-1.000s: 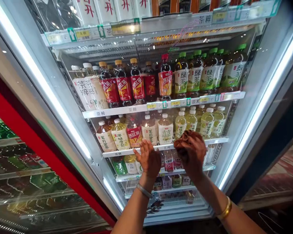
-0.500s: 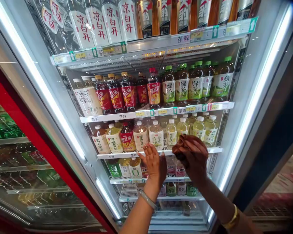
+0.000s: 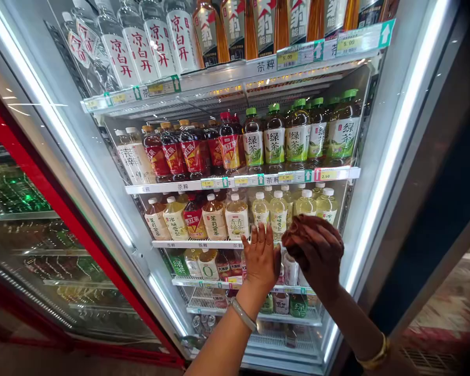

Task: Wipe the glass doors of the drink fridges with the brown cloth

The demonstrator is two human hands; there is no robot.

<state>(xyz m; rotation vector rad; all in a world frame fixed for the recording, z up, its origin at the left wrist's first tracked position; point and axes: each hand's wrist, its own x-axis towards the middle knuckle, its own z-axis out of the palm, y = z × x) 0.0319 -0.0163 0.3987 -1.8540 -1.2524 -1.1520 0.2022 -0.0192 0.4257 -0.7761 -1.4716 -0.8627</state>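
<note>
My left hand [image 3: 260,256], with a pale bangle on its wrist, is raised with its fingers stretched in front of the drinks fridge's shelves. Its palm faces the bottles, and I cannot tell whether it touches glass. To its right, my right hand [image 3: 321,250] is closed around a crumpled brown cloth [image 3: 293,235]. A gold bangle circles that wrist. Behind the hands stand pale yellow drink bottles [image 3: 278,211] with white caps, partly hidden by the fingers. A white-labelled tea bottle [image 3: 237,219] is just left of my left fingertips.
Green-capped tea bottles [image 3: 297,136] and red-labelled tea bottles [image 3: 194,151] line the shelf above. Higher up are water bottles [image 3: 149,47] and amber drink bottles [image 3: 264,26]. A bright light strip [image 3: 391,151] runs down the right side. A red frame [image 3: 62,209] borders the neighbouring fridge.
Both hands have shifted right across the shelves, the left from the white-labelled bottles towards the pale yellow ones. The cloth stays in my right hand. The camera view has turned slightly.
</note>
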